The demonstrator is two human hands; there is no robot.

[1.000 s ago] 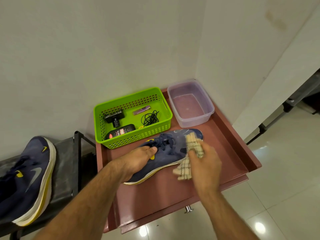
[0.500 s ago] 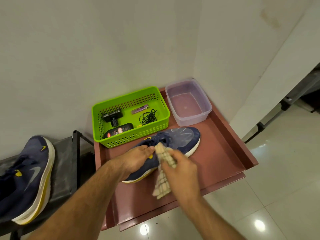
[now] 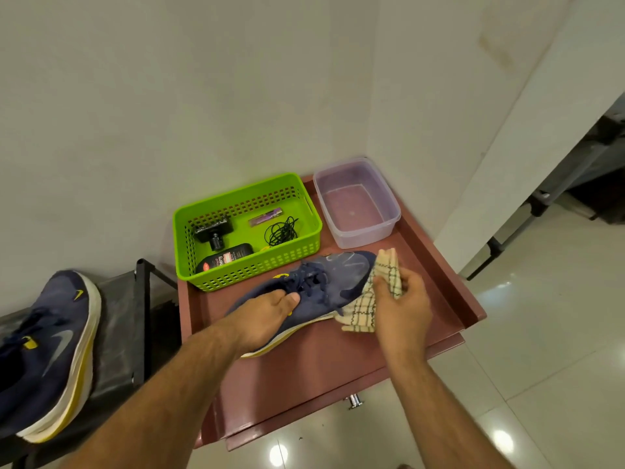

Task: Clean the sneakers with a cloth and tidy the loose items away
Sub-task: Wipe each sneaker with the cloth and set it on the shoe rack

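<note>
Head view, looking down: the right hand (image 3: 402, 299) has its grip pinched on a checked cream cloth (image 3: 375, 292), bunched against the toe end of a navy sneaker (image 3: 324, 282); part of the cloth hangs down over the sole edge. The left hand (image 3: 260, 319) has its grip pressed onto the same sneaker, fingers over the heel part and thumb by the laces, holding it down. That sneaker lies on the reddish-brown desk (image 3: 338, 363), toe pointing toward the back right.

Just behind the sneaker stands a green basket (image 3: 189, 245), holding a black bottle (image 3: 225, 260), a small black device (image 3: 213, 231), a purple stick-like item (image 3: 265, 217) and a tangle of black cord (image 3: 280, 231). Beside the basket, at the back right corner of the desk, sits a clear plastic tub (image 3: 389, 228).

Off to the left, a second navy sneaker (image 3: 47, 350) with a white and yellow sole rests on a dark rack (image 3: 118, 333), well apart from the desk.
</note>
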